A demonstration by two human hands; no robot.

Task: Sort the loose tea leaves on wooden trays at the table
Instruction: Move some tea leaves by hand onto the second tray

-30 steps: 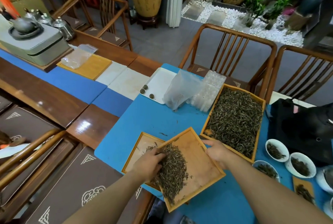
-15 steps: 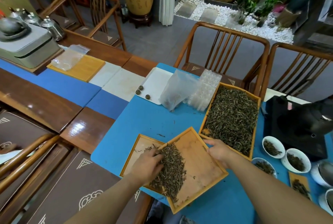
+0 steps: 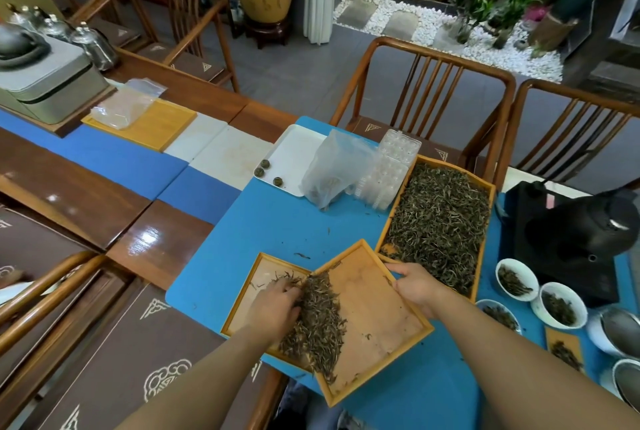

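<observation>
Fingers of the left hand (image 3: 277, 305) are curled loosely together, tips buried in the pile of loose tea leaves (image 3: 320, 317); not pinched on any single leaf as far as can be seen. The right hand (image 3: 417, 286) grips the far right rim of the tilted tray (image 3: 377, 322), thumb on the rim, remaining fingers underneath and out of sight.

Position: the tilted tray sits raised on its right side, its left edge overlapping the lower tray (image 3: 266, 268), which lies flat on the blue mat (image 3: 287, 222). Leaves are banked along the low left side of the tilted tray; a few strands are already across on the lower tray. Just behind the right hand, the large tray (image 3: 485, 187) is nearly full of leaves. Small white bowls (image 3: 517, 279) with tea stand to the right, apart from the work.

Handling, judged:
- Leaves look dry, wiry, very light. They should slide on bare wood and snap if squeezed.
- Rake them with flat, relaxed fingers; do not pinch.
- Trays look rigid and light. Hold by the raised rim, as the right hand does.
- Risk: too steep a tilt dumps the pile over the near corner onto the mat.
</observation>
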